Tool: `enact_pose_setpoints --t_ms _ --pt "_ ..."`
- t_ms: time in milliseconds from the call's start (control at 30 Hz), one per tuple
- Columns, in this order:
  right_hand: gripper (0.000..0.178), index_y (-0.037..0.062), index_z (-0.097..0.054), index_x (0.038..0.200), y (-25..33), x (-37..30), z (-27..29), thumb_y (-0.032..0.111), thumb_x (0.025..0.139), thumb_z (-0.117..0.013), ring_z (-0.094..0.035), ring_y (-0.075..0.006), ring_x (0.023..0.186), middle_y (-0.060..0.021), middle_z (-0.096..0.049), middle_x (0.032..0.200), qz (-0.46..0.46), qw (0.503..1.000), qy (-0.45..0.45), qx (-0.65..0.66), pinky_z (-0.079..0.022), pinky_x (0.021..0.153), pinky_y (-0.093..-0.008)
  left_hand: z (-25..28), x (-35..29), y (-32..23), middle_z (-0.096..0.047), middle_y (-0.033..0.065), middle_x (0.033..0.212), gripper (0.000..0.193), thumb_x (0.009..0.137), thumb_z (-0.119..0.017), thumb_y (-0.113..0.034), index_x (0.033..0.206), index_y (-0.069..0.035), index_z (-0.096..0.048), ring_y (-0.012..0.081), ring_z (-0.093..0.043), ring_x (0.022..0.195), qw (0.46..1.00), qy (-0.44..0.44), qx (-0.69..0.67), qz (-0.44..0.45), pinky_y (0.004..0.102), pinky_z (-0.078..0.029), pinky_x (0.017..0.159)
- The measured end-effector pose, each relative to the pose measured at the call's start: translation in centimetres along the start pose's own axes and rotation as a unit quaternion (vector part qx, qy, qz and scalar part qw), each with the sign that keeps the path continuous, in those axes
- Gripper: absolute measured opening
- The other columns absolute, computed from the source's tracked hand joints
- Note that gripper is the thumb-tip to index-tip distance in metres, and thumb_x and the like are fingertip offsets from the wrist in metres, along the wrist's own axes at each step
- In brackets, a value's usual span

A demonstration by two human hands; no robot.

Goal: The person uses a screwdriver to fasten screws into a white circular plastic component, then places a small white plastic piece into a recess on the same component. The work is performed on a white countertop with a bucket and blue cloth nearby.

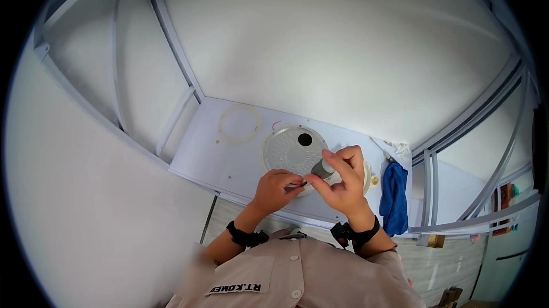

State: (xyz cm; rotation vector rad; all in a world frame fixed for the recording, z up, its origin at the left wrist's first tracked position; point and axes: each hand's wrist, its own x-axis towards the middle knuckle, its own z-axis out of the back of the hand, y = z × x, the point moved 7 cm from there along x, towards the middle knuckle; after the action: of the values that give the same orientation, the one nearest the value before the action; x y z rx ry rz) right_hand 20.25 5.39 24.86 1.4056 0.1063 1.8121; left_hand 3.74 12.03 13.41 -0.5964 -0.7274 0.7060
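Observation:
My right hand is closed around a short grey cylinder with a pale round end, its thumb and fingers at the sides. My left hand is pinched beside it, fingertips on a narrow grey piece that reaches toward the cylinder. Whether the two pieces are joined I cannot tell. Both hands are above the near edge of a round silver metal disc, which has a raised pattern and a black round spot. The hands hide part of the disc.
The pale table holds a thin cream ring at the far left and a red wire behind the disc. At the right lie a blue cloth, a crumpled white wad and a small yellowish round piece. Metal frame bars surround the table.

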Motion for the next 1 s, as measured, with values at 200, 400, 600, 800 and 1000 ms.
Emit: enact_pose_setpoints --t_ms 200,400,600,800,1000 --pt "0.063 0.003 -0.065 0.142 1.2 1.6 -0.5 0.007 0.084 -0.088 -0.066 -0.0367 0.117 -0.0213 -0.06 0.137 -0.006 0.987 0.039 0.156 -0.057 0.093 -0.0407 0.6 0.0 -0.6 -0.081 0.0003 0.088 0.017 0.084 -0.086 -0.018 0.097 -0.012 -0.077 0.0245 -0.075 0.086 1.0 -0.009 0.021 -0.02 0.0386 -0.058 0.079" --pt "0.07 0.0073 -0.059 0.148 0.1 -0.7 -0.9 0.007 0.084 -0.089 -0.067 -0.0392 0.115 -0.0212 -0.062 0.134 0.041 0.996 0.062 0.051 -0.057 0.095 -0.0447 0.7 0.2 -0.9 -0.081 0.0001 0.088 0.016 0.084 -0.085 -0.02 0.096 -0.012 -0.077 0.024 -0.076 0.087 0.999 -0.008 0.031 -0.025 0.0384 -0.058 0.079" --pt "0.072 0.0101 -0.055 0.151 1.4 0.2 -0.6 0.005 0.087 -0.087 -0.066 -0.0347 0.107 -0.0195 -0.061 0.128 0.069 0.996 0.034 0.04 -0.057 0.087 -0.0415 0.4 0.0 -0.6 -0.081 -0.0001 0.087 0.016 0.084 -0.084 -0.019 0.097 -0.012 -0.077 0.0233 -0.076 0.086 0.999 -0.016 0.024 -0.044 0.0385 -0.058 0.079" --pt "0.056 0.0077 -0.065 0.141 1.2 1.1 -0.6 0.0 0.088 -0.083 -0.062 -0.0261 0.094 -0.0145 -0.056 0.122 0.039 0.991 0.094 0.088 -0.055 0.082 -0.0346 0.4 0.2 -0.4 -0.081 -0.0001 0.086 0.017 0.083 -0.085 -0.018 0.096 -0.012 -0.076 0.0232 -0.075 0.084 1.0 -0.002 0.016 -0.023 0.0386 -0.058 0.079" --pt "0.065 0.0056 -0.062 0.14 0.5 0.0 -0.2 0.004 0.082 -0.09 -0.064 -0.0302 0.1 -0.0192 -0.058 0.128 0.042 0.999 0.013 -0.02 -0.056 0.084 -0.0396 0.2 0.2 -0.2 -0.08 0.0004 0.086 0.015 0.082 -0.085 -0.016 0.093 -0.014 -0.075 0.025 -0.075 0.085 1.0 0.001 -0.013 -0.005 0.0393 -0.058 0.077"
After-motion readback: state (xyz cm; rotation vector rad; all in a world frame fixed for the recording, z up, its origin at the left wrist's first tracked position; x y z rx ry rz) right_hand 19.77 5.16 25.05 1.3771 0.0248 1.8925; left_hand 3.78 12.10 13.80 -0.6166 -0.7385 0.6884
